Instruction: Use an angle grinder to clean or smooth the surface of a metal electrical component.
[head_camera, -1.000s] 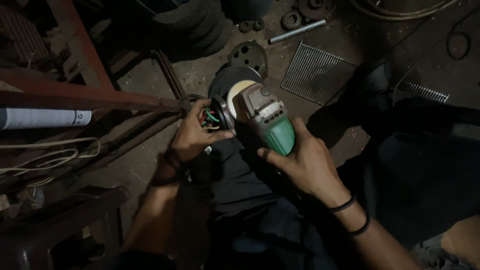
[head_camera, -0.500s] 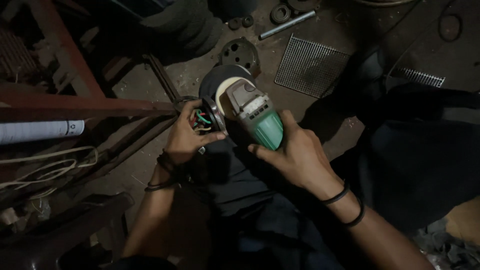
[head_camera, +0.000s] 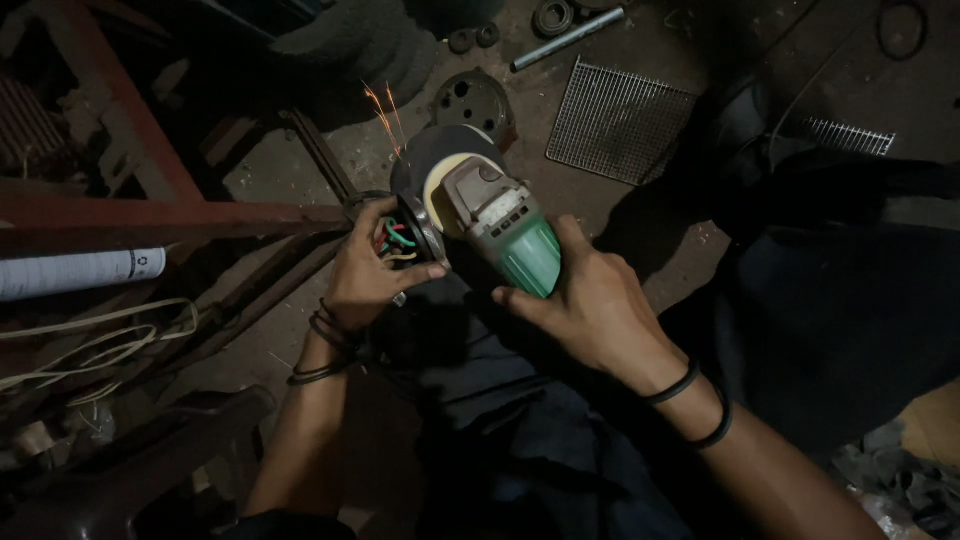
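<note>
Setting: dim, cluttered workshop floor (head_camera: 700, 250), dirt and metal scraps lying everywhere, pretty dark overall.
Grinder: green and grey angle grinder (head_camera: 500, 235) is sitting mid-frame just above the person's lap, disc end pointing up-left, with a dark round guard over the wheel.
Sparks: a few orange sparks (head_camera: 385, 110) are flying up from the guard's upper left edge.
Workpiece: small round metal part (head_camera: 405, 235) with red, green and pale wires poking out is sitting right against the grinder's left side; can't tell exactly where the wheel is touching it.
Right hand: right hand (head_camera: 590, 310) is wrapping around the green body from behind, fingers clenching it, two dark bands on the wrist, forearm coming in from lower right.
Left hand: left hand (head_camera: 365, 275) is gripping the wired part from below and the side, thumb reaching toward the grinder, several thin bangles on the wrist.
Close by: round metal disc with holes (head_camera: 472, 100) is lying just beyond the guard, and a wire mesh grate (head_camera: 615, 125) is sitting to its right.
Farther out: metal rod (head_camera: 565, 25) near the top edge, rusty red steel frame (head_camera: 150, 215) crowding the left side, white tube (head_camera: 70, 272) and pale loose cords (head_camera: 90, 345) below it.
</note>
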